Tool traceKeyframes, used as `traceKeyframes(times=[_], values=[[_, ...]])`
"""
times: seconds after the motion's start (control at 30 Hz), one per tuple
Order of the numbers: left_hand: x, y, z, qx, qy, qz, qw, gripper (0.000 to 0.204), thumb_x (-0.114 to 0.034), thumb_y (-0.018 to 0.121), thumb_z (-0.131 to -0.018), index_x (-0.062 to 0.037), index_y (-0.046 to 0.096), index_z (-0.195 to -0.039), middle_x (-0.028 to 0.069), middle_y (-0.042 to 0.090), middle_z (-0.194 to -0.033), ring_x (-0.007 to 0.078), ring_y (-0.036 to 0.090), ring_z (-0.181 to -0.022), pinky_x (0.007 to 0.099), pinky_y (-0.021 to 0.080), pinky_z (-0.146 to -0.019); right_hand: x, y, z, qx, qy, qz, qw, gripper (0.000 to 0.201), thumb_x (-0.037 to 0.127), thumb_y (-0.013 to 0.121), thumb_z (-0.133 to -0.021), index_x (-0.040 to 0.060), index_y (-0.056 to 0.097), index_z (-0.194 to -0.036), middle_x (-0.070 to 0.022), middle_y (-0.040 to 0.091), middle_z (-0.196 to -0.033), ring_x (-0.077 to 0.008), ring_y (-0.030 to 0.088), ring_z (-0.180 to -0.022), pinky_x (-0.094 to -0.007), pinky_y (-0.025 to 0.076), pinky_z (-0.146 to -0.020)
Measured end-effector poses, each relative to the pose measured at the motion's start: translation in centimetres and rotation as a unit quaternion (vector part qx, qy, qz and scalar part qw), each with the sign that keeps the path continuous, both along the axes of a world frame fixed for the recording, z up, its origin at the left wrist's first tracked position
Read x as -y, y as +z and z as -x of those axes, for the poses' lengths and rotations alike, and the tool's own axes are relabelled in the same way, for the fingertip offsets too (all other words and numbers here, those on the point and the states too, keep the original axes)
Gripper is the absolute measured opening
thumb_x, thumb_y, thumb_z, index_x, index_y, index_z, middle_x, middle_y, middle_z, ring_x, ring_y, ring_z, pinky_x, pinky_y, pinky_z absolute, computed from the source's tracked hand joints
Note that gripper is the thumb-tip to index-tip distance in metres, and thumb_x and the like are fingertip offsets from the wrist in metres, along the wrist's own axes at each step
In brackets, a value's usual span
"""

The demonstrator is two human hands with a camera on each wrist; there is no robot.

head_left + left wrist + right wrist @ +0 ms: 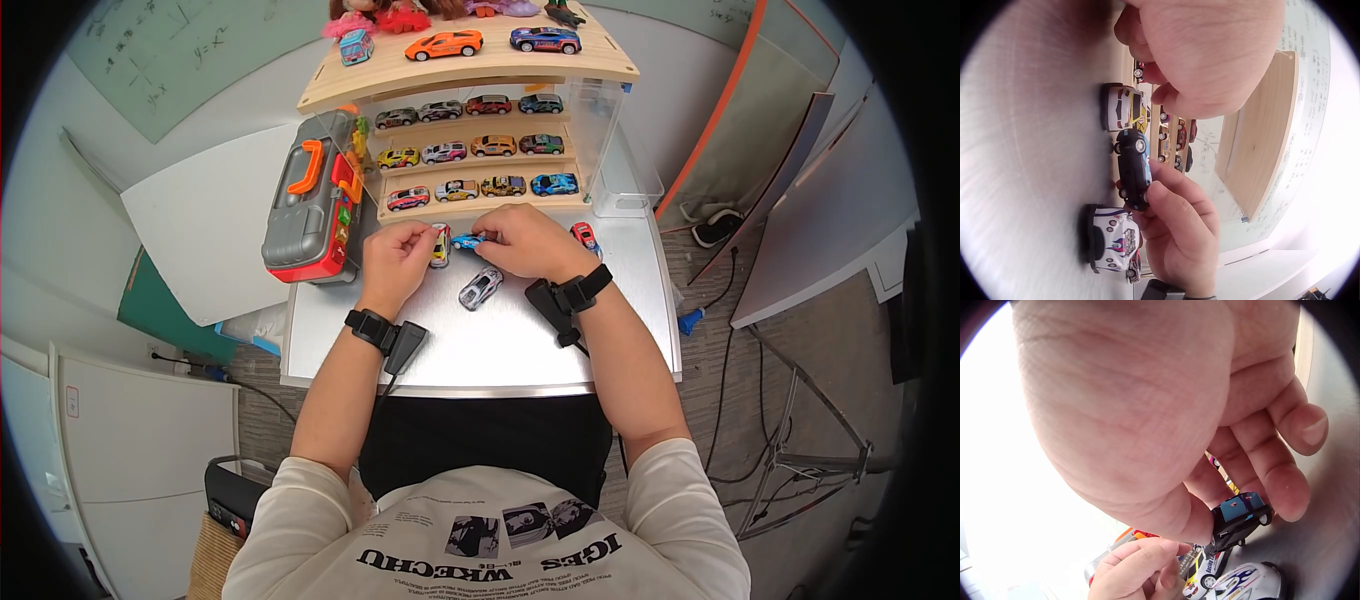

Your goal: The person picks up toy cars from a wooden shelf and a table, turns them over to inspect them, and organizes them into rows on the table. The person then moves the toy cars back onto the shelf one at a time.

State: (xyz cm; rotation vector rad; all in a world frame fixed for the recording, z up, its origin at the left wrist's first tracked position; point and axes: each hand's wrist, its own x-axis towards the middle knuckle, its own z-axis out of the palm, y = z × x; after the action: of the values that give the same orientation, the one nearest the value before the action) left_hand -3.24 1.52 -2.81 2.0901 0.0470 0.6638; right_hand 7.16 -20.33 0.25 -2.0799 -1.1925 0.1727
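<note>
Between my right hand's (525, 240) thumb and fingers is a blue toy car (467, 241), tilted so that its black underside and wheels face the left wrist camera. My left hand (397, 262) has its fingers loosely curled, fingertips right by the yellow-and-white toy car (440, 246). That car stands on its wheels on the silvery tabletop (470, 350), close to the blue one. Nearer to my body, a white toy car with flame markings (481, 288) sits at an angle. A red toy car (586, 238) is beyond my right wrist.
A wooden display shelf (470, 212) holds several toy cars in three rows. On its top board (480, 75) are more toy vehicles and dolls. A grey toolbox with orange handle (312, 205) stands left; a clear plastic bin (628, 190) is right.
</note>
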Motion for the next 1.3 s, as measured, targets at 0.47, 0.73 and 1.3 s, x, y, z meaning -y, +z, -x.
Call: traceKeyframes(times=[0.47, 0.73, 1.3], values=[[0.01, 0.0, 0.04, 0.003, 0.001, -0.001, 1.0, 0.014, -0.009, 0.076, -0.094, 0.0047, 0.077, -0.096, 0.0048, 0.074, -0.079, 0.0074, 0.066, -0.069, 0.0254, 0.053, -0.065, -0.11, 0.33, 0.23, 0.02, 0.003, 0.013, 1.0, 0.03, 0.023, 0.067, -0.088, -0.0008, 0.077, -0.103, -0.0234, 0.075, -0.098, -0.0416, 0.07, -0.094, -0.0466, 0.056, -0.086], [-0.08, -0.04, 0.03, -0.005, 0.005, 0.0, 1.0, 0.014, -0.01, 0.076, -0.094, 0.0047, 0.077, -0.096, 0.0045, 0.074, -0.078, 0.0071, 0.065, -0.069, 0.0249, 0.052, -0.064, -0.19, -0.02, 0.14, 0.02, 0.007, 0.002, 1.0, 0.03, 0.021, 0.069, -0.088, -0.0019, 0.076, -0.105, -0.0228, 0.074, -0.095, -0.0388, 0.07, -0.089, -0.0442, 0.056, -0.082], [-0.17, -0.24, -0.13, -0.008, 0.003, 0.007, 1.0, 0.014, -0.01, 0.075, -0.095, 0.0045, 0.077, -0.096, 0.0038, 0.074, -0.078, 0.0061, 0.065, -0.069, 0.0244, 0.052, -0.063, -0.19, -0.11, 0.04, 0.021, 0.013, 0.001, 1.0, 0.031, 0.02, 0.071, -0.089, -0.0028, 0.075, -0.109, -0.0221, 0.073, -0.093, -0.036, 0.069, -0.087, -0.0419, 0.056, -0.081]])
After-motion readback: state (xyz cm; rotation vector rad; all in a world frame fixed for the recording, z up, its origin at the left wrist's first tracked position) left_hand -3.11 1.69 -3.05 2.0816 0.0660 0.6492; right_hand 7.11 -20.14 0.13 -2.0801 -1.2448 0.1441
